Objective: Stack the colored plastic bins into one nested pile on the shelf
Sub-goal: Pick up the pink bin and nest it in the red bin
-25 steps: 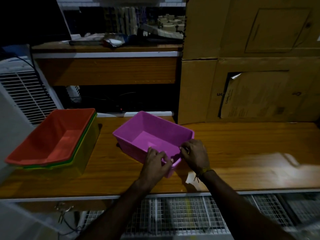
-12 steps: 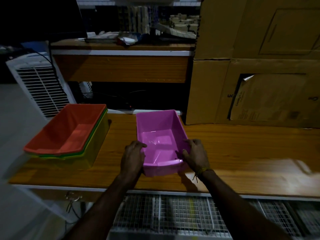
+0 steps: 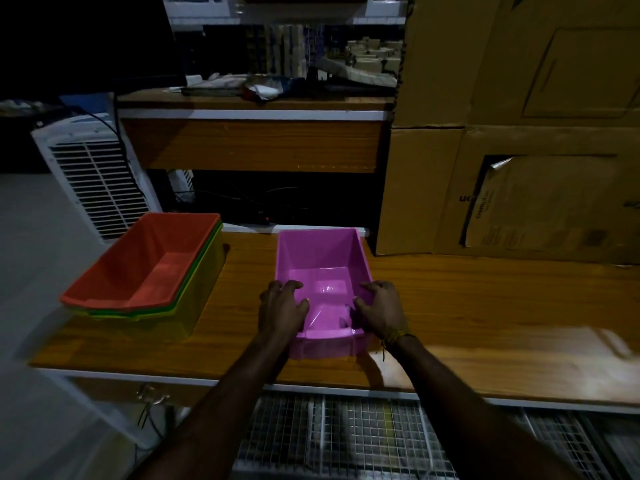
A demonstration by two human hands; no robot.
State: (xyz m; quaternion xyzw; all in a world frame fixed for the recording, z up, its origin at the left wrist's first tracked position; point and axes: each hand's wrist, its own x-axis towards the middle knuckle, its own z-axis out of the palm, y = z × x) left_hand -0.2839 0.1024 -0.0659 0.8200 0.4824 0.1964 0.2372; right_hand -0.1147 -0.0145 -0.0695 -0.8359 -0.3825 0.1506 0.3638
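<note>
Head view is showing a dim workspace where a person is standing at a wooden shelf (image 3: 450,306). Both hands are gripping a pink bin (image 3: 320,268) that is sitting upright near the shelf's front edge, its long axis pointing away from the person. Curling over the bin's left rim, the left hand (image 3: 280,308) has its fingers dipping inside; the right hand (image 3: 381,306) is holding the right rim the same way, thumb inside. To the left, well apart from the pink bin, a nested pile (image 3: 149,271) is resting on the shelf, with an orange bin on top and green and yellow rims showing beneath it. Cardboard boxes (image 3: 519,150) are standing behind on the right. Judging from this, the step is lifting the pink bin and carrying it left onto the pile. Doing it well is likely calling for an even two-handed grip, keeping the bin level, turning it to match the orange bin's slight angle, and lowering it straight so the walls are sliding in without jamming or nudging the pile off the edge.
</note>
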